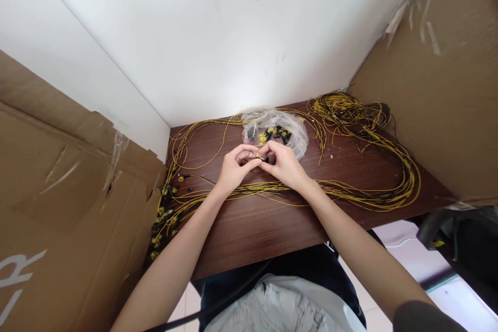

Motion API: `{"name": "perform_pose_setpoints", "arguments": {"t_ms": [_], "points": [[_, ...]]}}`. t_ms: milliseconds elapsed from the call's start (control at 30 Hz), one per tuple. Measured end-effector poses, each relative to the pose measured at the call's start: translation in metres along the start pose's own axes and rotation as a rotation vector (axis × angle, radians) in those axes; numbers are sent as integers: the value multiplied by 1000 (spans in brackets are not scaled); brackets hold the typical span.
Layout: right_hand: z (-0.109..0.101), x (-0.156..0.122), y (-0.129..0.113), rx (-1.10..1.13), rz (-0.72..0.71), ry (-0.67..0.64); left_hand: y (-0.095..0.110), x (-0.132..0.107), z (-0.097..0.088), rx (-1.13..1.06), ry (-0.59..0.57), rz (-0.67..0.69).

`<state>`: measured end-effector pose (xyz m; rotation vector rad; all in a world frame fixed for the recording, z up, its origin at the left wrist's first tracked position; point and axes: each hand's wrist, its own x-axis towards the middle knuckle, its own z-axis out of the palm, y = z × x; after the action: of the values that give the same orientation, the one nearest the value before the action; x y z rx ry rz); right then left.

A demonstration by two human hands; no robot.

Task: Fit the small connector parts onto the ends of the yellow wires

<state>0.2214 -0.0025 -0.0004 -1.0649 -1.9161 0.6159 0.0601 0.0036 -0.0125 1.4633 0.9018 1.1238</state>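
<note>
My left hand and my right hand meet above the middle of the brown table, fingertips pinched close together. Between them is a small yellow-and-black connector, partly hidden by the fingers. A thin dark wire loops at my left fingers, which appear to pinch it near the connector. Just behind my hands lies an open clear plastic bag with several yellow and black connector pieces in it.
Yellow and black wires run across the brown table and loop round the right. A tangled wire bundle lies at the back right. Wired connectors crowd the left edge. Cardboard flanks the left, another sheet the right.
</note>
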Motion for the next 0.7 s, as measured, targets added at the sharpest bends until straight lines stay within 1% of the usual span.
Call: {"name": "perform_pose_setpoints", "arguments": {"t_ms": [267,700], "points": [[-2,0,-1,-32,-25,23,4,-1,1,29,-15,4],[-3,0,-4,-15,-48,6,1,0,0,-1,-1,7]]}}
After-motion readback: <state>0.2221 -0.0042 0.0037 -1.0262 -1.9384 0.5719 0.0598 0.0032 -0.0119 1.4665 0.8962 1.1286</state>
